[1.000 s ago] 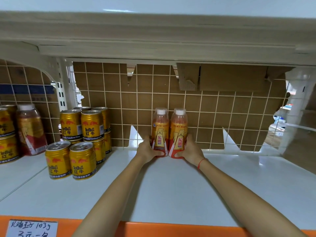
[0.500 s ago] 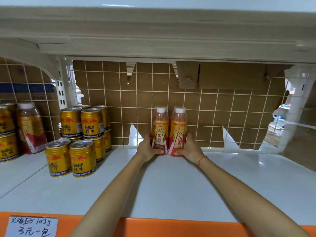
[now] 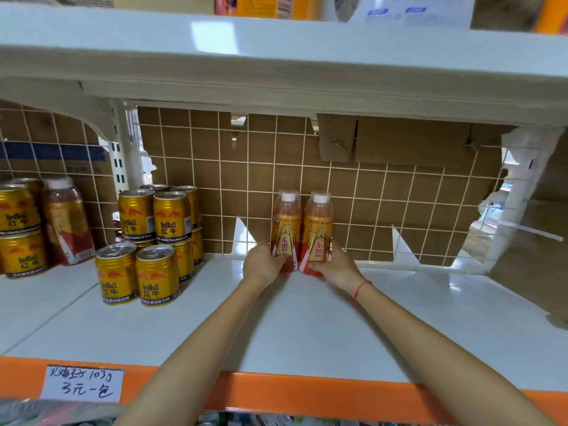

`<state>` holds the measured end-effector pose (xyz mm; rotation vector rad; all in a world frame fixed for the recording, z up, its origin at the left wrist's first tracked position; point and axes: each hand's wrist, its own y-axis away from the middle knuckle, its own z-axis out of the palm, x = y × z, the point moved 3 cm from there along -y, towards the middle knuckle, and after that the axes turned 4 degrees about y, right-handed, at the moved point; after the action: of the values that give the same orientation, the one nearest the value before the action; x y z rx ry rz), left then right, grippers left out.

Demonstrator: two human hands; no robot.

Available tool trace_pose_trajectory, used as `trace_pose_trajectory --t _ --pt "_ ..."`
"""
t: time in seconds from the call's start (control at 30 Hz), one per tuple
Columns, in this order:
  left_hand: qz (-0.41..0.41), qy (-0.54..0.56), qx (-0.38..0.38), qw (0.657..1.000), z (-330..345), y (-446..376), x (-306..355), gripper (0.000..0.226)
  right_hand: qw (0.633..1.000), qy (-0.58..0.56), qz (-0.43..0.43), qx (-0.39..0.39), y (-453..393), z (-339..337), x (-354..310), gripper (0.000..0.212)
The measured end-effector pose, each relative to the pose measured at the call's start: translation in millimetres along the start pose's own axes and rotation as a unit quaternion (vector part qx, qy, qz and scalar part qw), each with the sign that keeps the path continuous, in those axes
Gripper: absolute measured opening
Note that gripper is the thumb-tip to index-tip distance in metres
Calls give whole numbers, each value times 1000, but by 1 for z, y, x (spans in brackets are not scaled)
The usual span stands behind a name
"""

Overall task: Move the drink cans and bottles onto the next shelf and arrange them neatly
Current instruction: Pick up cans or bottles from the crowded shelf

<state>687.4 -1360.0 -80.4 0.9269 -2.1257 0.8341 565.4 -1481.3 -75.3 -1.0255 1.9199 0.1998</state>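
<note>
At the back of the white shelf [image 3: 307,327], against the wire grid [image 3: 368,192], I am seeing two orange bottles standing upright and touching side by side: the left bottle [image 3: 285,229] and the right bottle [image 3: 318,232], both white-capped. My left hand [image 3: 261,265] is curling around the base of the left bottle, and my right hand [image 3: 335,267] is gripping the base of the right bottle, a red string [image 3: 361,289] sitting on that wrist. Both forearms are reaching in over the shelf's orange front edge [image 3: 307,395], which is carrying a handwritten price label [image 3: 83,384] at the left. Brown cardboard [image 3: 399,149] is showing behind the grid, torn at its right end. Well to the left of the bottles, gold cans [image 3: 153,241] are standing stacked in two layers, two front cans [image 3: 136,273] sitting single-height nearest me. Farther left, past a seam in the shelf, another bottle [image 3: 66,222] is standing beside more gold cans [image 3: 20,232], which the frame edge is cutting off. An upper shelf [image 3: 276,56] is hanging overhead, and the goods on it are too cropped and blurred for me to identify. Below the orange edge, things are only partly showing, and I cannot make them out.
</note>
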Motion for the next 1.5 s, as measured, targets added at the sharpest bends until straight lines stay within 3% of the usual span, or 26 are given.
trace_pose_trajectory --t 0.17,0.3,0.47,0.63,1.07,1.5 --pt "41 -14 37 998 -29 32 24 32 997 62 -45 12 31 -8 -29 32" --pt "41 -22 59 997 -57 60 37 35 990 114 -82 25 59 -22 -58 23" --pt "55 -44 73 995 -92 90 47 30 983 135 -122 24 88 -38 -93 27" --pt "111 -112 81 984 -122 120 49 31 977 173 -121 -6 106 -42 -113 47" --pt "103 -138 118 978 -183 176 32 30 973 166 -154 -52 154 -6 -164 53" --pt "53 -174 131 974 -308 225 -43 35 971 140 -170 -95 199 101 -254 55"
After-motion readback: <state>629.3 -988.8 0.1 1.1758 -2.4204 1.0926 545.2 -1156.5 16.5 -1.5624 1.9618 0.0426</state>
